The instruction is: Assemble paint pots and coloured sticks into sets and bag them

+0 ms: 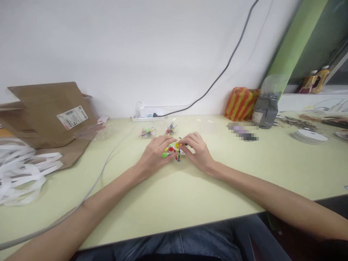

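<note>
Both hands meet at the middle of the table around a bunch of small colourful plastic pieces [171, 148] in red, yellow, green and blue, which seems to be in clear wrapping. My left hand [156, 152] closes on the left side of the bunch, thumb in front and fingers behind. At its right side, my right hand [198, 151] curls with thumb and fingertips pinched on it. The fingers partly cover the pieces, so their exact kind cannot be made out. Just beyond the hands lie two similar colourful bunches, one on the left [147, 132] and one on the right [170, 129].
A cardboard box [51, 112] and white strapping [21, 174] lie at left, with a grey cable [100, 174] crossing the left forearm. Against the wall sits a power strip [146, 118]. To the right are a striped bag [240, 103], a grey bag [266, 108] and a white spool [310, 136].
</note>
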Action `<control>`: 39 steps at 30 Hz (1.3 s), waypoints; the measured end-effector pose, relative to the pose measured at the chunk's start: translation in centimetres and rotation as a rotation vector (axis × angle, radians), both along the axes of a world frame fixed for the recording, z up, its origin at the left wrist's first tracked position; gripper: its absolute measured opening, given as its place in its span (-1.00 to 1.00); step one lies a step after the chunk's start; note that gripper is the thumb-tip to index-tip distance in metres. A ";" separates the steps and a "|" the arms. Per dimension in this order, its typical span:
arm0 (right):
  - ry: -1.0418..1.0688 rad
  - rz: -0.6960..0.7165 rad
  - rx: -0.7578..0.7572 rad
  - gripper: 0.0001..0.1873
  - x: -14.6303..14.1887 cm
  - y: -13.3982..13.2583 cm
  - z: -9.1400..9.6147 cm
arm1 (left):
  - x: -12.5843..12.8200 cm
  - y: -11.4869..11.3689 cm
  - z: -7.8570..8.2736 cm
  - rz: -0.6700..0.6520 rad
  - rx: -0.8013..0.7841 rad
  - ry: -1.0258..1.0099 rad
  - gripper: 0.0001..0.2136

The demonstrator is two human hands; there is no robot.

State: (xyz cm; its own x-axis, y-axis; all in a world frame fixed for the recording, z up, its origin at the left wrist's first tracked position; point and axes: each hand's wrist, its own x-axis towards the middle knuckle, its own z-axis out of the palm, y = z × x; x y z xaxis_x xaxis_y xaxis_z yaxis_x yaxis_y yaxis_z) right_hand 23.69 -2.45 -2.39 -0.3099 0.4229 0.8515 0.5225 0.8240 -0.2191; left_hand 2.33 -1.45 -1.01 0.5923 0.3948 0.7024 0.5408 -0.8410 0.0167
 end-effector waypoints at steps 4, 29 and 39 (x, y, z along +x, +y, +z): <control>-0.042 0.017 -0.008 -0.89 -0.6 -0.7 -0.1 | 0.2 -0.2 0.0 -0.005 0.038 0.019 -0.87; -0.614 0.309 -0.365 -0.85 1.1 9.5 2.4 | -1.2 0.4 0.4 0.056 -0.013 0.145 -0.81; -0.581 0.350 -0.427 -0.86 0.6 8.9 2.7 | -1.2 0.5 0.3 0.052 -0.024 0.140 -0.82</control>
State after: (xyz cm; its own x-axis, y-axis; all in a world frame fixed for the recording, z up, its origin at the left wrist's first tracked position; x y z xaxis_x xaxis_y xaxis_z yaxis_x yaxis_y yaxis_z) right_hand 24.27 6.46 0.31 -0.8291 0.4717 0.3001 0.3761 0.8678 -0.3247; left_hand 1.12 -0.92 -0.73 0.6622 0.4431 0.6043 0.5820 -0.8121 -0.0422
